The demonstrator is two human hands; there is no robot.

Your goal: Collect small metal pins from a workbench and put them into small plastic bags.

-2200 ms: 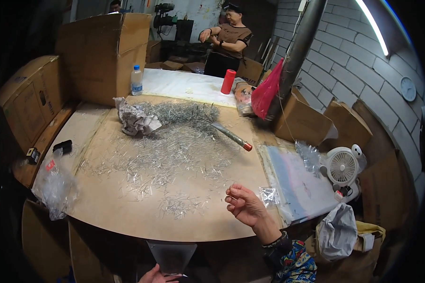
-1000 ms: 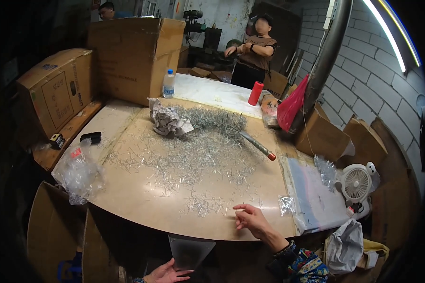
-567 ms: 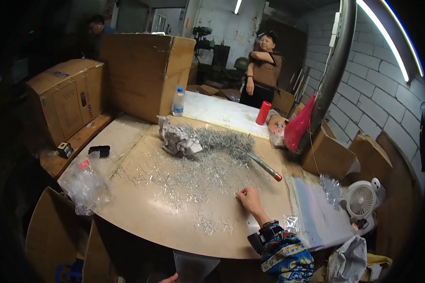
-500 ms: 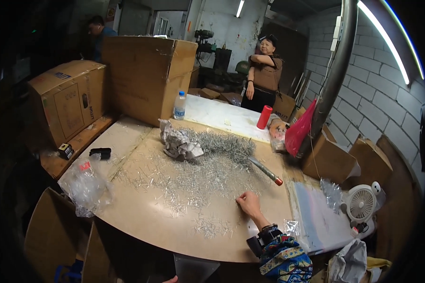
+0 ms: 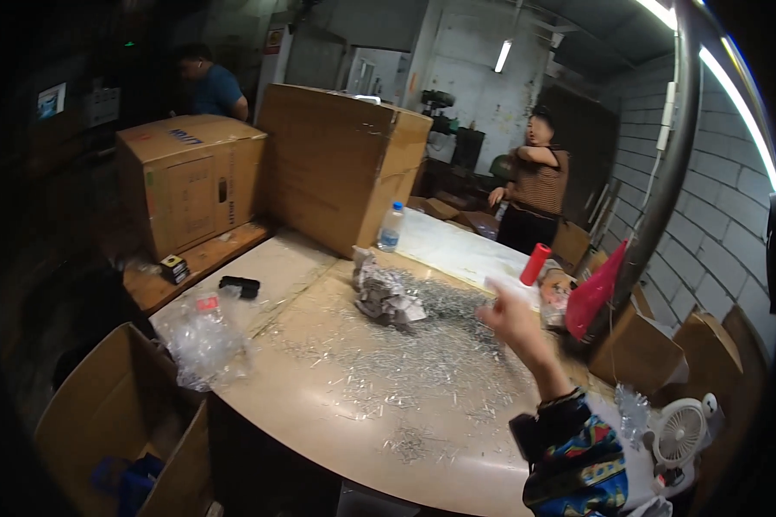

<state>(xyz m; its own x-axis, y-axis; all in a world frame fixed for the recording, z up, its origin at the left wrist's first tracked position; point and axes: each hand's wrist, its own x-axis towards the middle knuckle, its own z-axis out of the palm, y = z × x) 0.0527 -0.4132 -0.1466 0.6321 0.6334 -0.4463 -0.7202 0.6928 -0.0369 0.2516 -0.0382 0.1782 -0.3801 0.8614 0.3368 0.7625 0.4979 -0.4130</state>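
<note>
Right hand (image 5: 510, 317): raised above the desk, blurred with motion; the forearm comes up from the lower right in a patterned sleeve (image 5: 578, 461) with a dark wristband.
Grip: fingers look loosely spread and nothing shows between them, though the blur keeps me from telling for sure.
Left hand: out of sight.
Metal bits (image 5: 409, 366): a wide scatter of small shiny pieces across the middle of the desk, thickest in a heap just below and left of the raised hand; a small separate clump lies near the front edge.
Crumpled paper (image 5: 386, 295): a grey wad sitting at the far left end of the heap, touching the bits.
Desk (image 5: 284, 396): pale, rounded top, its near edge curving toward the onlooker.
Red cylinder (image 5: 535, 264): upright beyond the hand, on the far side of the desk.
Water bottle (image 5: 391, 227): clear, blue cap, upright near the big box.
Red bag (image 5: 597, 291): hanging right of the hand, beside a slanting metal pole.
Plastic bag (image 5: 200, 338): clear, crumpled, at the desk's left edge.
Black object (image 5: 239, 286): small, flat, behind the plastic bag.
Cardboard boxes (image 5: 341, 177): one large box at the far edge of the desk, a smaller one to its left on a lower wooden bench.
Small fan (image 5: 679, 435): white, at the lower right.
Other people: one in a striped top (image 5: 539, 194) standing past the desk, one in blue (image 5: 211, 86) behind the boxes.
</note>
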